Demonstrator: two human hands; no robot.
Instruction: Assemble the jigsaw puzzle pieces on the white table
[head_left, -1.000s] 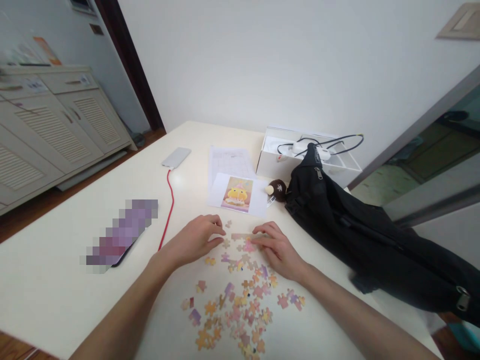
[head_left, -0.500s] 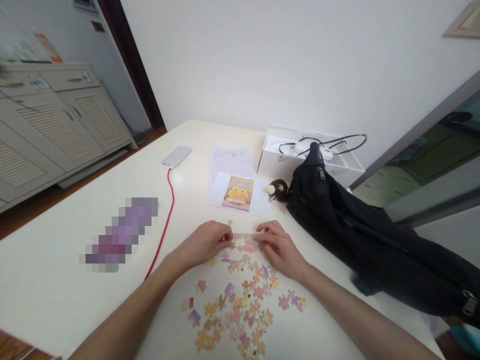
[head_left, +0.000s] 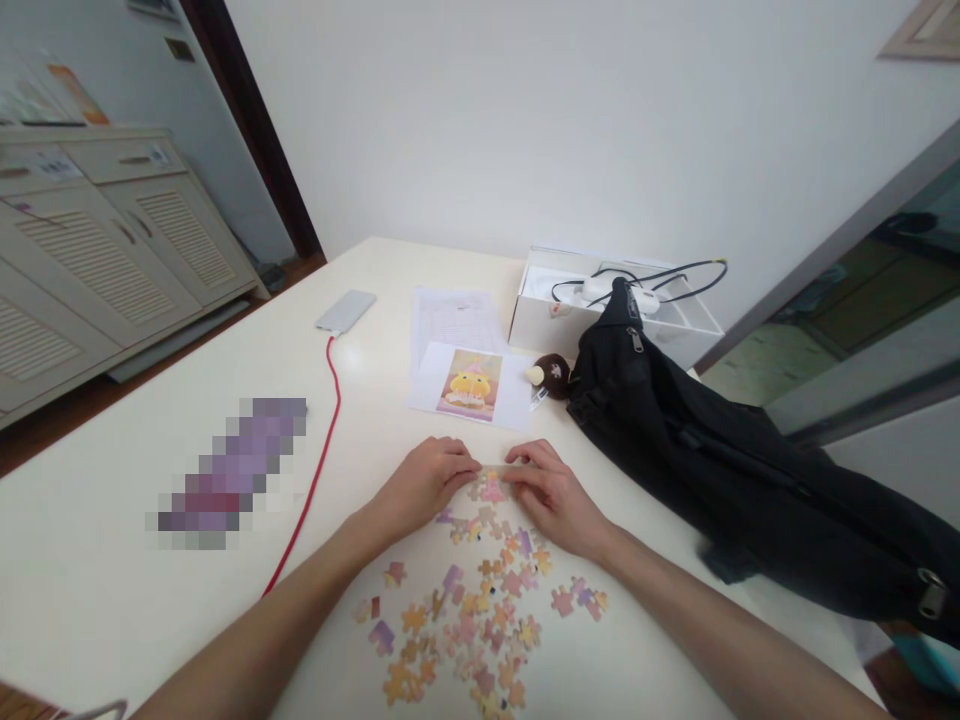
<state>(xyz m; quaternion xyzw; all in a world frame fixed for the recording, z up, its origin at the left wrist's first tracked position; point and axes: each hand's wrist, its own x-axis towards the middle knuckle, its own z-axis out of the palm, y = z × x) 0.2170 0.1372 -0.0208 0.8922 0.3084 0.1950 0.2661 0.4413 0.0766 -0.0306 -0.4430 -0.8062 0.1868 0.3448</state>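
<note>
My left hand is closed, its thumb and fingers pinched at the left end of a small joined section of jigsaw puzzle. The puzzle piece at those fingertips is mostly hidden. At the section's right end, my right hand holds it against the table, with bent fingers on its upper edge and surface. The section has a beige top row and a pink patch in the middle. Loose puzzle pieces in pink, orange and purple lie spread below the hands. A small cluster of pieces lies to the right.
Behind my hands lies a sheet with a printed yellow picture, over another paper. A black bag and a white box with cables stand right. Left are a power bank, a red cable and a blurred purple item.
My left hand has moved right, closer to my right hand, and now covers the section's left end. My right hand stays on the section's right end. The whole view has shifted slightly.
</note>
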